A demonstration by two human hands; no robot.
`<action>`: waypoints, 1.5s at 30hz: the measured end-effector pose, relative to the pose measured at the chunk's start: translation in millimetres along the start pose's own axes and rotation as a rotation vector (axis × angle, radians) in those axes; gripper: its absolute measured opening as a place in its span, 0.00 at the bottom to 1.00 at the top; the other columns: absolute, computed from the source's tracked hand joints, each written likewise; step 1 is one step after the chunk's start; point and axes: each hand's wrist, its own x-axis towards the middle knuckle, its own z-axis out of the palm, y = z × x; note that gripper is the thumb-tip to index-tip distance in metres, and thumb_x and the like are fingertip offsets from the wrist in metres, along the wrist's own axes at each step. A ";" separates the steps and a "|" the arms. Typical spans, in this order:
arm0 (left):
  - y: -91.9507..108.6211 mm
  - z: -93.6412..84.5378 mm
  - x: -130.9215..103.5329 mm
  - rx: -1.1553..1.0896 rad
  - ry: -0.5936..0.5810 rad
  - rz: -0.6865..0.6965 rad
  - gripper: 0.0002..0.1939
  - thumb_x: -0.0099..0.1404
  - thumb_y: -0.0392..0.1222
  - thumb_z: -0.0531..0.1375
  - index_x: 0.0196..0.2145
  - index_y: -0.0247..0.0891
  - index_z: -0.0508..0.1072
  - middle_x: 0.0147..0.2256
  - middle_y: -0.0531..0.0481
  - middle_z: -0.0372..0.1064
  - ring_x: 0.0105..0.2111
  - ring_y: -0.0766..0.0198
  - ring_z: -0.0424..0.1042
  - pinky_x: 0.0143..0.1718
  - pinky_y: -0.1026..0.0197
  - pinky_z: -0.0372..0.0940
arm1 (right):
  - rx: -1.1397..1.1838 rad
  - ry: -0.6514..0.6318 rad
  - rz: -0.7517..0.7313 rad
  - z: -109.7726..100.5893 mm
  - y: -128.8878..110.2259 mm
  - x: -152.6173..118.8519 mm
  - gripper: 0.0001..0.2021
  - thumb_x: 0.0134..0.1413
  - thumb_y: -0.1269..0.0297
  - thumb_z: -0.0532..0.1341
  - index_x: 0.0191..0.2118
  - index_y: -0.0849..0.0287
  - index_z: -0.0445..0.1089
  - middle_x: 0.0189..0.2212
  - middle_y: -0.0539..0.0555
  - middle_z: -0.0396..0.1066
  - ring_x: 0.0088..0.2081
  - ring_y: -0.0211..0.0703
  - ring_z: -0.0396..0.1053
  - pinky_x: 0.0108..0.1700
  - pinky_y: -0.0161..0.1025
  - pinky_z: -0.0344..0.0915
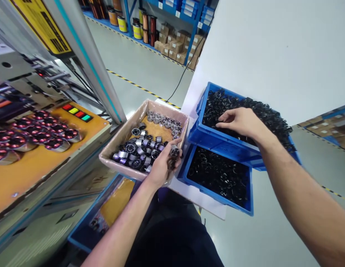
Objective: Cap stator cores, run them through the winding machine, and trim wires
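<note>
Head view shows the left hand (161,165) with its grip closed around a small metal cylinder part (174,151), at the near edge of the cardboard box (117,142) full of such parts. The right hand (240,121) rests, fingers loosely spread, on black rings (272,118) in the upper blue bin (217,142); whether it holds one I cannot tell. A lower blue bin (246,207) sits beneath.
</note>
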 end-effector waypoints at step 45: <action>67.9 -51.0 -28.6 1.511 0.238 0.212 0.21 0.75 0.48 0.71 0.62 0.48 0.78 0.59 0.43 0.76 0.54 0.45 0.80 0.56 0.49 0.72 | 0.239 -0.082 0.084 128.0 -28.3 -146.3 0.08 0.69 0.60 0.71 0.49 0.54 0.86 0.41 0.56 0.86 0.40 0.53 0.84 0.46 0.49 0.80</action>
